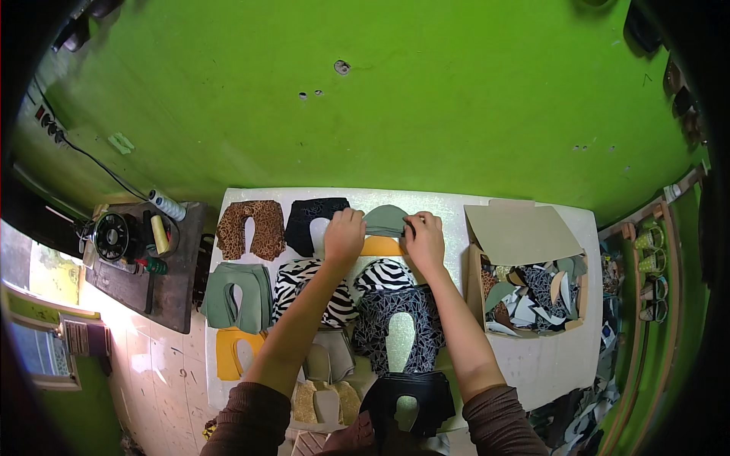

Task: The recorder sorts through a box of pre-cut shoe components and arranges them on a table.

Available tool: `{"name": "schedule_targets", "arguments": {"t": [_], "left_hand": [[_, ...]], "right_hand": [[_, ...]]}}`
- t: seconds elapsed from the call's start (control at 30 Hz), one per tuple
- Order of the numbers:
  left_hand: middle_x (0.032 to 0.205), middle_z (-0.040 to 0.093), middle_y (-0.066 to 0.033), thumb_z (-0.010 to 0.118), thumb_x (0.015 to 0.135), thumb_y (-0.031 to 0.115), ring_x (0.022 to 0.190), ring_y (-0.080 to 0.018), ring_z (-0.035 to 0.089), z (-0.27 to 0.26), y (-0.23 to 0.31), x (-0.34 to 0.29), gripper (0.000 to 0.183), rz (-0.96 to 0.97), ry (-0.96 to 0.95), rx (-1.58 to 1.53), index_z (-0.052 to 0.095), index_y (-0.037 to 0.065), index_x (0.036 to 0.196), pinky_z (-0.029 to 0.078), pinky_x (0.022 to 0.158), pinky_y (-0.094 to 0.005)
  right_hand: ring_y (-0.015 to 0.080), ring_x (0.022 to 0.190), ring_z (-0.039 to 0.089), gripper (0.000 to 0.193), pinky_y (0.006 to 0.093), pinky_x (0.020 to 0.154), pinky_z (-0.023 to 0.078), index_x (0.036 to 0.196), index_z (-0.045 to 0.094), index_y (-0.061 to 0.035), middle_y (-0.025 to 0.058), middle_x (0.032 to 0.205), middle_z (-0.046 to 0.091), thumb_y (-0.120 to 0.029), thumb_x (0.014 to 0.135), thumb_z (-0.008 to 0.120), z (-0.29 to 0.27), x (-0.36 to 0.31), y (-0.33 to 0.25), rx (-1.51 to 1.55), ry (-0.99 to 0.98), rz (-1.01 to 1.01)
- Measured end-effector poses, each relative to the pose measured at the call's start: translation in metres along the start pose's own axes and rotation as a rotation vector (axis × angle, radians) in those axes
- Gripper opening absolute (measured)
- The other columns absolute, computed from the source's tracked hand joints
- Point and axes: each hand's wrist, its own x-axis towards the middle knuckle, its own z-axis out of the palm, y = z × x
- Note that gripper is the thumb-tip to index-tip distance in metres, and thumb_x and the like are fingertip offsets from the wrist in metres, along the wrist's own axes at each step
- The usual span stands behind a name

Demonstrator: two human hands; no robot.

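Observation:
A small stack of sage-green half-round cut pieces (386, 218) lies at the far middle of the white table. My left hand (345, 237) is closed at the stack's left edge, and my right hand (425, 243) grips its right edge with bent fingers. Just nearer than the stack, a yellow-orange piece (381, 247) shows between my wrists. Beside my left hand are black patterned U-shaped pieces (303, 228), partly covered by it. Zebra-striped half-round pieces (385, 274) lie below the yellow one, above a black piece with a pale line pattern (365, 311).
Leopard-print (249, 228), green (237, 296) and yellow (226, 353) U-shaped stacks line the white table's (544, 372) left. An open cardboard box (525, 228) of scraps stands right. Black pieces (407, 391) lie near me. A dark side table (171, 296) holds thread cones (166, 205).

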Motion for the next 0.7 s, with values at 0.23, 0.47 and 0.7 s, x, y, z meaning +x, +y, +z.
{"name": "schedule_targets", "arguments": {"t": [0.23, 0.47, 0.7], "left_hand": [[0.122, 0.053, -0.0091, 0.053, 0.084, 0.019, 0.115, -0.0274, 0.046, 0.01, 0.011, -0.011, 0.03, 0.34, -0.049, 0.116, 0.058, 0.007, 0.111, 0.036, 0.096, -0.0381], [0.122, 0.055, -0.0046, 0.051, 0.085, 0.025, 0.121, -0.024, 0.042, 0.02, 0.007, -0.014, 0.033, 0.259, -0.082, 0.227, 0.058, 0.01, 0.114, 0.028, 0.102, -0.0435], [0.126, 0.051, -0.0082, 0.049, 0.084, 0.02, 0.122, -0.0267, 0.042, -0.007, 0.044, -0.005, 0.038, 0.193, -0.084, 0.222, 0.052, 0.01, 0.121, 0.022, 0.104, -0.047]], "right_hand": [[0.0285, 0.116, 0.044, 0.032, 0.0457, 0.099, 0.031, 0.111, 0.058, -0.0086, 0.0102, 0.119, 0.053, -0.024, 0.083, 0.055, 0.007, -0.019, 0.0, -0.19, -0.044, -0.191], [0.0256, 0.12, 0.042, 0.035, 0.0531, 0.104, 0.021, 0.117, 0.056, -0.0138, 0.0042, 0.124, 0.053, -0.029, 0.086, 0.051, 0.015, -0.024, 0.003, -0.3, -0.057, -0.199], [0.0335, 0.125, 0.035, 0.039, 0.0507, 0.103, 0.025, 0.125, 0.05, -0.0103, 0.013, 0.135, 0.041, -0.02, 0.087, 0.048, -0.005, -0.015, -0.019, -0.091, 0.016, -0.162]]}}
